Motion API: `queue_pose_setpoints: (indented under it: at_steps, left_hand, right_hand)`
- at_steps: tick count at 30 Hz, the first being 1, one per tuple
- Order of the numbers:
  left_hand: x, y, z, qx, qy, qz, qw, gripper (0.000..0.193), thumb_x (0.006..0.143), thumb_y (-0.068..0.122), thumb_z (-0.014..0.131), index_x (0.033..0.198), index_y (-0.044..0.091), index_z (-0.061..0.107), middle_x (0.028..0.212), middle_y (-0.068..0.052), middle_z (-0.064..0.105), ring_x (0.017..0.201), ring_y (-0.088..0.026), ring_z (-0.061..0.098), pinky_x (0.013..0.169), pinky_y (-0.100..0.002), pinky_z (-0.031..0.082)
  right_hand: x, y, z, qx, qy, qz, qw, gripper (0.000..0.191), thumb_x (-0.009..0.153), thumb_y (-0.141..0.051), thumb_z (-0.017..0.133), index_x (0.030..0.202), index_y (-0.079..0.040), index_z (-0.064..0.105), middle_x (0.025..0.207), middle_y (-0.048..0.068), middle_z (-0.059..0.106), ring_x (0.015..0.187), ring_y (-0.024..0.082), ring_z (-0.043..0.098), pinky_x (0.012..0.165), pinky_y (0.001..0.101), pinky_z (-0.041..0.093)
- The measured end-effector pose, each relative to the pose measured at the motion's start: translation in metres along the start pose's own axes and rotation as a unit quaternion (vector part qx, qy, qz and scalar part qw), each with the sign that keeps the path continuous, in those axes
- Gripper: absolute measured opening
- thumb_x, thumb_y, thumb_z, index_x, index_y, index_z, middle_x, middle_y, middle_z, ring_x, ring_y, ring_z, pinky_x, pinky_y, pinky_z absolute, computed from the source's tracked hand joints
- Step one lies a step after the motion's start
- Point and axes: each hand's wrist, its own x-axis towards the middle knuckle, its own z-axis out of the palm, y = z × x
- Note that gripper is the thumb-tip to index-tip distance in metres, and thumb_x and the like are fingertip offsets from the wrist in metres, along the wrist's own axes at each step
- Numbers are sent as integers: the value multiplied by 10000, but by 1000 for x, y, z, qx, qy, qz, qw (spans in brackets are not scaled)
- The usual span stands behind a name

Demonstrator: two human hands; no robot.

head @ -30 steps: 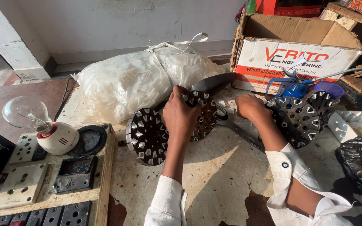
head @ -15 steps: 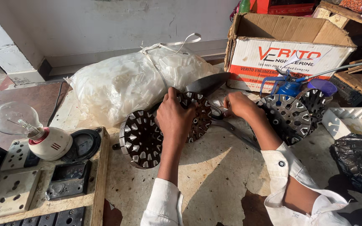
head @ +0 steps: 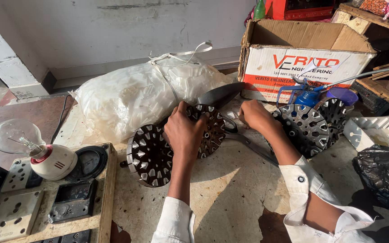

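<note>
My left hand (head: 184, 131) grips a dark round slotted metal disc (head: 211, 128) that stands on edge on the worktable. Another such disc (head: 148, 154) leans just left of it. My right hand (head: 254, 115) is at the right side of the held disc, fingers curled near its rim; what they pinch is hidden. Grey scissors (head: 248, 145) lie under my right wrist. A stack of similar discs (head: 307, 128) stands to the right of that hand.
A big clear bag of white pieces (head: 136, 92) lies behind the discs. A cardboard box (head: 302, 63) stands at the back right. A wooden switchboard (head: 46, 198) with a bulb (head: 16, 137) is at left. A white tray (head: 379, 130) and black bag (head: 386, 175) are at right.
The view has shifted slightly. Both hands stay at the upright disc, with the right hand moving a little closer to its rim.
</note>
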Motion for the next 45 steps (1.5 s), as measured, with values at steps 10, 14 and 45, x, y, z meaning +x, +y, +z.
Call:
queue_pose_setpoints:
  at_steps: [10,14,45]
  left_hand:
    - [-2,6,-5,-11,100,139,985,416,780,353,794,1081,77,716,1003,-125,725,939,-360,655,831,-465,484]
    - [-4,17,-4,-139,39,209,967,195,935,283,694,946,100,759,847,-54,719,886,-286,598,876,-434,414]
    - [7,-5,-7,-61,59,162,983,222,951,179,613,1089,48,727,933,-194,703,863,-395,658,768,-481,498]
  right_hand:
    - [-9,-37,-50,433,-42,-80,897,178,929,-101,705,1039,39,708,805,120,732,683,158,730,602,296,609]
    - [-21,-57,-64,418,23,-169,892,164,927,-93,741,1034,30,758,844,44,741,724,113,705,650,257,591]
    - [-23,-77,-40,249,53,-159,954,130,787,-59,782,880,31,779,735,82,770,667,118,745,610,270,602]
